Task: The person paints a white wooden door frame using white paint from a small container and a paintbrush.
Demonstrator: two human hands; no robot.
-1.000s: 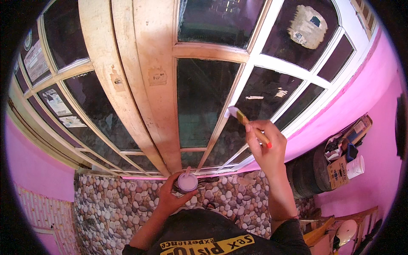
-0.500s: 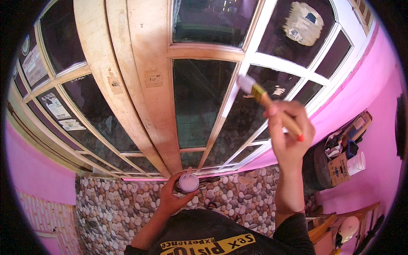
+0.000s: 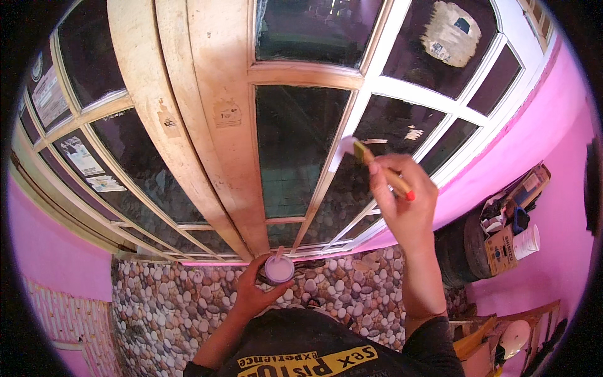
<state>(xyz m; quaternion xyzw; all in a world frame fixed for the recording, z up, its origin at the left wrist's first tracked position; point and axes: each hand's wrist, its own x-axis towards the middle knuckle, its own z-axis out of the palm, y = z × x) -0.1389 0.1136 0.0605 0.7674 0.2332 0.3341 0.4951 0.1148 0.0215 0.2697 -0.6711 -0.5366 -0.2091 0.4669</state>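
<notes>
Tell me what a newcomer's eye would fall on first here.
Likely the brush in the right grip, right of centre, its bristles at a white bar between dark panes. Next, the cup in the left grip, low near the middle, above the pebble-patterned floor. Then the pink wall on the right.

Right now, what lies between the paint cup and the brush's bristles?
In the head view, between the cup and the bristles runs mainly the lower part of the narrow, pale frame bar.

Right fingers [image 3: 400, 166] pinch well ahead, left fingers [image 3: 251, 272] curl nearer
</notes>
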